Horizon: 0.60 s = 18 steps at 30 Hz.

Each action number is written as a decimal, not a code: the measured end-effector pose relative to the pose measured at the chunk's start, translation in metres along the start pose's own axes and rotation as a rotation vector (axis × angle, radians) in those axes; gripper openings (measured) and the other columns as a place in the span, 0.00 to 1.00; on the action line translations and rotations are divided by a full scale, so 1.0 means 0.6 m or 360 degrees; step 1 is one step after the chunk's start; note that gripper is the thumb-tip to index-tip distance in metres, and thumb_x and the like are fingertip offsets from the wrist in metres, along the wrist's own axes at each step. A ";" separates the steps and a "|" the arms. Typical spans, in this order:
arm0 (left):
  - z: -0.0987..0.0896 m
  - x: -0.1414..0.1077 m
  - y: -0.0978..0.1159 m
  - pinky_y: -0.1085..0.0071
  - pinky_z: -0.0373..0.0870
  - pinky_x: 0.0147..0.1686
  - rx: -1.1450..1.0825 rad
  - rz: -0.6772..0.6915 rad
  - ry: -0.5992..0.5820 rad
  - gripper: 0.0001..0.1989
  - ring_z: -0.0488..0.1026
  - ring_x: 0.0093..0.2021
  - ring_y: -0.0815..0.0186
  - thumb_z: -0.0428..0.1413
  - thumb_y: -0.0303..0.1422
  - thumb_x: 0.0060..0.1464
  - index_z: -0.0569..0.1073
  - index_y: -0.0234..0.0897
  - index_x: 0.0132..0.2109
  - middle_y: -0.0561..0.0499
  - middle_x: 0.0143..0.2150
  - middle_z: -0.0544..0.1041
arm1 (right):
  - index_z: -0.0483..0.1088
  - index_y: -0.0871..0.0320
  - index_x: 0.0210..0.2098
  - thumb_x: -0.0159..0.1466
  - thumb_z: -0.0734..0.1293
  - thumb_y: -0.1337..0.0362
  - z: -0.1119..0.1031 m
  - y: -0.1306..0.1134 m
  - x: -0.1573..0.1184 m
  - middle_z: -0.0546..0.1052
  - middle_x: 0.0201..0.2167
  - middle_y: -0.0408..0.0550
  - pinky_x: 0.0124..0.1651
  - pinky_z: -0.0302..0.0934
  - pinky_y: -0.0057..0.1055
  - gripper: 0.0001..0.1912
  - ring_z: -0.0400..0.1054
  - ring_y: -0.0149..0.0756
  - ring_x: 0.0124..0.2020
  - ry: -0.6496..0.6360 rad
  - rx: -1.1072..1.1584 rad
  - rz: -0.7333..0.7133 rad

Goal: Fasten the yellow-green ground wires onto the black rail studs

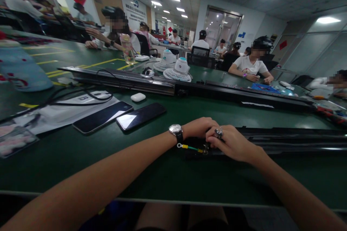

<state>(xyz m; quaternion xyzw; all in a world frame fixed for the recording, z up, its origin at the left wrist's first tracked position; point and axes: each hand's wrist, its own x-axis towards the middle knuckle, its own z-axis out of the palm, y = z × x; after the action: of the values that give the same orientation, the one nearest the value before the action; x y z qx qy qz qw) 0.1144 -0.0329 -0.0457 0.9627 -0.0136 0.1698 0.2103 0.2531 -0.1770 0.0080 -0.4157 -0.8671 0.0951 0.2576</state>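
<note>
My left hand (200,127), with a wristwatch (175,130) at its wrist, bends over the near end of a long black rail (295,140). Its fingers look curled, but their tips are hidden behind my right hand (231,142). That hand wears a ring (218,133) and is closed, thumb and fingers together, at the same end of the rail. What either hand grips is hidden. Just below the fingers a short green wire (193,148) sticks out to the left, with a ring terminal (180,145) on its free end and a yellow sleeve.
Two phones (141,115) and a white earbud case (138,97) lie to the left, beside a paper sheet (65,113) and black cable. Another long dark rail (130,79) crosses behind. Small white fans (177,70) stand beyond it. Several people sit at tables farther off.
</note>
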 end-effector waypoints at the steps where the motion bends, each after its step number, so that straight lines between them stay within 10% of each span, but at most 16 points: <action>1: 0.000 0.000 -0.002 0.68 0.68 0.49 0.0002 0.0005 0.0000 0.07 0.76 0.46 0.63 0.62 0.26 0.59 0.78 0.37 0.45 0.49 0.47 0.81 | 0.71 0.56 0.37 0.74 0.60 0.62 0.000 0.001 -0.001 0.78 0.29 0.42 0.38 0.62 0.30 0.12 0.72 0.33 0.30 0.0025 -0.0003 0.0004; 18: 0.004 0.001 -0.005 0.68 0.67 0.51 -0.0022 0.0029 0.0002 0.12 0.76 0.48 0.63 0.62 0.22 0.56 0.77 0.38 0.47 0.49 0.49 0.80 | 0.73 0.56 0.34 0.69 0.70 0.53 0.002 -0.006 -0.006 0.79 0.24 0.39 0.32 0.62 0.25 0.14 0.74 0.30 0.24 0.0172 0.0094 0.0003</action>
<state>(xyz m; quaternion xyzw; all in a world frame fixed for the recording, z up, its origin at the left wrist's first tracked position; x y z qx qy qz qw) 0.1162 -0.0308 -0.0485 0.9609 -0.0234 0.1722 0.2156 0.2522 -0.1819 0.0073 -0.4132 -0.8484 0.0983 0.3160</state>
